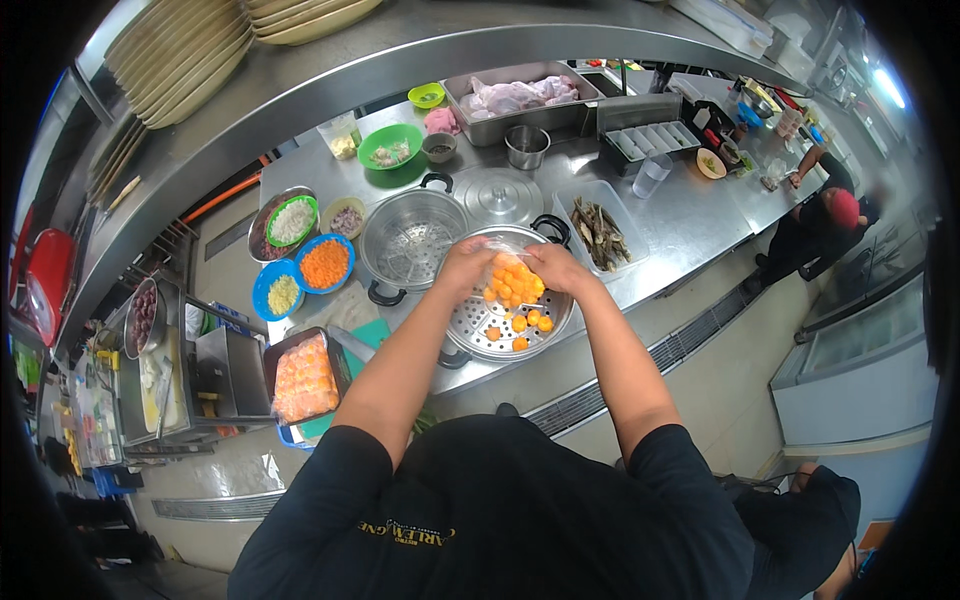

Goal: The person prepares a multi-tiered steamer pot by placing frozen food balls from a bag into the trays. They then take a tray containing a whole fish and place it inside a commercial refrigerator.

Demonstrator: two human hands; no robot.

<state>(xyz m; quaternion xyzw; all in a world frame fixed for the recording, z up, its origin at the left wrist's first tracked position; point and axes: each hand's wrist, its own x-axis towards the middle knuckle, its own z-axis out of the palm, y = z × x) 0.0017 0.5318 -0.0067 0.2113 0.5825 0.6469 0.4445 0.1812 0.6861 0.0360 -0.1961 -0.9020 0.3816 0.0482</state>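
A clear plastic bag [499,246] of round orange pieces [514,281] hangs between my two hands. My left hand [463,266] grips the bag's left side and my right hand [556,266] its right side. Under it is a perforated aluminium steamer pot [480,346] with black handles, and several loose orange pieces [534,321] lie on its holes. Just left stands a second steamer pot [412,225] with a perforated bottom and nothing on it. Its round metal lid [499,196] rests behind. What the orange pieces are, I cannot tell for certain.
Left are blue bowls of diced orange [325,262] and pale [283,295] food, a knife [351,343], and a black tray [336,367] of bagged orange pieces. Dried fish [600,232] fill a plastic tub [637,251] at right. Raw meat [521,97] lies behind. A person [821,206] stands farther right.
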